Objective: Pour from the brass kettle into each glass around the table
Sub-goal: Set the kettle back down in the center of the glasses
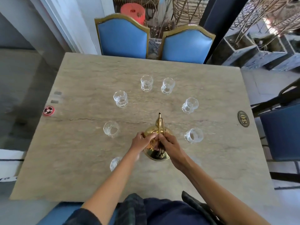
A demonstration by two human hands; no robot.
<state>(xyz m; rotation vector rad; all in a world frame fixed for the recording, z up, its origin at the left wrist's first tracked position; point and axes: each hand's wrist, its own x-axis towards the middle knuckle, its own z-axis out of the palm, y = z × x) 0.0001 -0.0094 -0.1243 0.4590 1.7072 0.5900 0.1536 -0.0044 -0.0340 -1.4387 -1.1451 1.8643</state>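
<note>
The brass kettle (155, 143) stands upright near the middle of the stone table (81, 159), its spout pointing away from me. My right hand (170, 146) grips its thin top handle. My left hand (142, 140) rests on the kettle's lid or body from the left. Several clear cut glasses ring the kettle: two at the far side (146, 83) (168, 86), one at far left (120, 99), one at far right (190, 105), one left (111, 131), one right (194, 135), and one near left (115, 163) partly hidden behind my left forearm. They look empty.
Two blue chairs (123, 38) (186, 44) stand at the far edge, and a dark blue chair (282, 132) at the right. A red round disc (48, 110) lies near the left edge, and a black oval number plate (243, 120) near the right edge.
</note>
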